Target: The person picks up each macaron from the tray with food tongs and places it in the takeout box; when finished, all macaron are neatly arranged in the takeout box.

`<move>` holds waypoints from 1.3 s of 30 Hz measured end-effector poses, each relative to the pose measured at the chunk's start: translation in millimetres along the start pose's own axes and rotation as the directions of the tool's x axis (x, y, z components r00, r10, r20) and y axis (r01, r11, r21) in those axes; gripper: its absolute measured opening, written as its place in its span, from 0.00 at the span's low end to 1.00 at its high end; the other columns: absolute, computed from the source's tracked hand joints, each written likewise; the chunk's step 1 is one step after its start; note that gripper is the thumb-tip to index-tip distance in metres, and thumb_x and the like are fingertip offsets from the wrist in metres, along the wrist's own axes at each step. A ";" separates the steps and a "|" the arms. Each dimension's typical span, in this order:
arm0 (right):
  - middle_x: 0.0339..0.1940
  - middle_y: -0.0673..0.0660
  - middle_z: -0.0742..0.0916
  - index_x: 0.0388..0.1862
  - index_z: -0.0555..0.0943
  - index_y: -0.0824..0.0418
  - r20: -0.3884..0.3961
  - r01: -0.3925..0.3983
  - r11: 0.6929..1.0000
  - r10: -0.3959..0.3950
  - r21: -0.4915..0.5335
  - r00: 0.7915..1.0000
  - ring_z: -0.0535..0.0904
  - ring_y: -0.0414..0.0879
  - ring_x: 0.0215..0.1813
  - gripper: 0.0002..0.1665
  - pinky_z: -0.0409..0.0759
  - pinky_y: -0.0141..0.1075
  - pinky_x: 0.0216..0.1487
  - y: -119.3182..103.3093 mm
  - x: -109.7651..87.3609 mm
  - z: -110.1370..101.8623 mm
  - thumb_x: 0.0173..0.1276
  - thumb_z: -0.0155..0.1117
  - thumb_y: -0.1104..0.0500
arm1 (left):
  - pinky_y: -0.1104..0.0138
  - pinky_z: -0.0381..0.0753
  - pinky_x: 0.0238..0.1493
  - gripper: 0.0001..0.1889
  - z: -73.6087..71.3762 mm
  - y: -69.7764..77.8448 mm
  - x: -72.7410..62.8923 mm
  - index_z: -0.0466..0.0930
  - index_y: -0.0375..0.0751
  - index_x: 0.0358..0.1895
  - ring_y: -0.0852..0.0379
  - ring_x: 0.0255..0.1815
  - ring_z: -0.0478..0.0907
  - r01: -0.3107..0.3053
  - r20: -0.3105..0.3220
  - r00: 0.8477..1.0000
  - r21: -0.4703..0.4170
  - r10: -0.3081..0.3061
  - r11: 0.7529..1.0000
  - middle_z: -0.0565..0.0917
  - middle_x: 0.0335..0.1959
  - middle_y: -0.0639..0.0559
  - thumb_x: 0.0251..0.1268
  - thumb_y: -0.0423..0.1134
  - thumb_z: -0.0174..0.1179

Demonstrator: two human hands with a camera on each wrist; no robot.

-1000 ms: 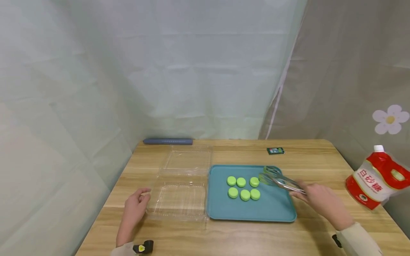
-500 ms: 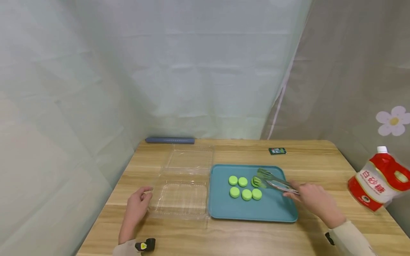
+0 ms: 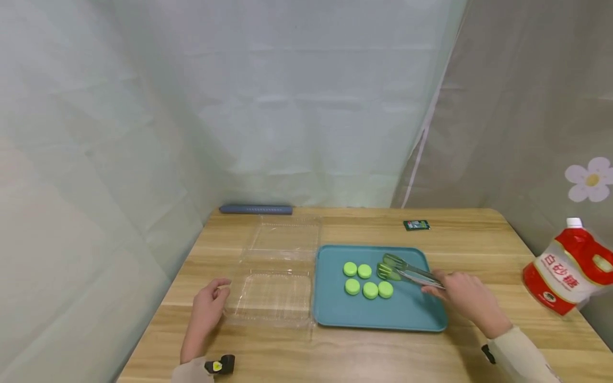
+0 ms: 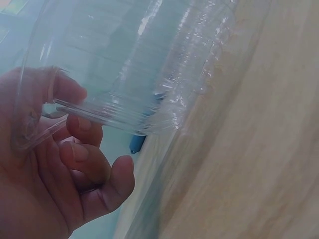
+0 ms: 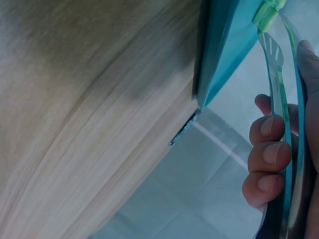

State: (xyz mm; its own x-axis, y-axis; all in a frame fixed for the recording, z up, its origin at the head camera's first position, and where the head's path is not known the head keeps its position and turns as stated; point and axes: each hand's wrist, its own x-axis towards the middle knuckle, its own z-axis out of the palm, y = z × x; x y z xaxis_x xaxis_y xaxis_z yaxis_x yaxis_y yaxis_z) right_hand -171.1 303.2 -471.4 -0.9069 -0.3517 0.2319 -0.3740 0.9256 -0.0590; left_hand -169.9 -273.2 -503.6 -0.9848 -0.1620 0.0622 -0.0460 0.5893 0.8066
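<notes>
My right hand grips a pair of metal tongs with translucent green slotted tips. Those tips lie at a green macaron on the teal tray; from above they mostly hide it. In the right wrist view the macaron sits at the ends of the tongs, fingers curled along the handles. Several more green macarons lie in two rows to its left. At the left, my left hand pinches the near-left rim of a clear plastic clamshell box, its lid folded back; the left wrist view shows thumb and fingers at that rim.
A dark blue bar-shaped object lies along the table's back edge. Behind the tray is a small dark green packet. A red and white sugar bag stands at the right edge. Curtains hang close behind the table.
My right hand has moved slightly left, bringing the tong tips from beside the back-right macaron onto it. The left hand stays on the box rim; the head view has shifted slightly.
</notes>
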 end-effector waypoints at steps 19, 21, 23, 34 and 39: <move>0.15 0.44 0.64 0.26 0.74 0.52 -0.066 0.071 0.996 -0.075 -0.054 0.995 0.59 0.38 0.17 0.21 0.60 0.34 0.14 1.3 5.3 2.3 0.61 0.73 0.41 | 0.69 0.64 0.18 0.16 0.8 -2.7 2.2 0.78 0.29 0.59 0.61 0.15 0.63 0.000 -0.008 1.000 -0.024 0.000 1.000 0.66 0.18 0.55 0.75 0.34 0.51; 0.14 0.43 0.64 0.25 0.73 0.52 -0.083 0.093 0.994 -0.098 -0.062 0.992 0.59 0.38 0.16 0.22 0.60 0.34 0.14 2.0 6.5 1.0 0.59 0.74 0.42 | 0.69 0.64 0.18 0.16 0.6 -3.4 2.1 0.78 0.29 0.59 0.60 0.15 0.63 -0.005 -0.010 1.000 -0.020 0.004 1.000 0.66 0.18 0.55 0.75 0.34 0.51; 0.15 0.43 0.63 0.25 0.72 0.51 -0.102 0.120 0.991 -0.126 -0.067 0.987 0.58 0.37 0.16 0.22 0.59 0.34 0.14 2.7 8.1 -1.0 0.58 0.75 0.42 | 0.69 0.64 0.18 0.16 0.3 -4.0 2.0 0.78 0.29 0.59 0.61 0.15 0.63 -0.004 -0.009 1.000 -0.015 0.003 1.000 0.66 0.18 0.55 0.76 0.34 0.51; 0.14 0.42 0.62 0.24 0.71 0.52 -0.113 0.183 0.977 -0.195 -0.110 0.974 0.57 0.35 0.16 0.27 0.57 0.32 0.14 -2.6 23.1 -20.8 0.65 0.66 0.34 | 0.68 0.66 0.18 0.17 -0.7 -3.1 0.7 0.78 0.30 0.60 0.59 0.15 0.65 0.003 -0.010 1.000 -0.016 -0.003 1.000 0.67 0.18 0.54 0.77 0.34 0.50; 0.12 0.41 0.61 0.25 0.72 0.53 -0.129 0.198 0.973 -0.213 -0.118 0.969 0.55 0.34 0.14 0.33 0.54 0.31 0.13 -10.0 31.8 -28.6 0.68 0.51 0.26 | 0.69 0.66 0.17 0.17 3.1 -3.0 1.2 0.79 0.29 0.59 0.59 0.14 0.65 0.003 -0.014 1.000 -0.047 -0.004 0.999 0.67 0.17 0.54 0.76 0.33 0.50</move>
State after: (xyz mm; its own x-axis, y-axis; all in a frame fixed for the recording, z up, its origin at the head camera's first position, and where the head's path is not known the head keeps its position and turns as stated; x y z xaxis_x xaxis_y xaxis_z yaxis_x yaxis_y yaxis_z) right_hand -190.7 286.8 -435.6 -0.7738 -0.5195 0.3624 -0.5206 0.8475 0.1034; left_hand -171.5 -272.7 -507.7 -0.9821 -0.1758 0.0673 -0.0415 0.5508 0.8336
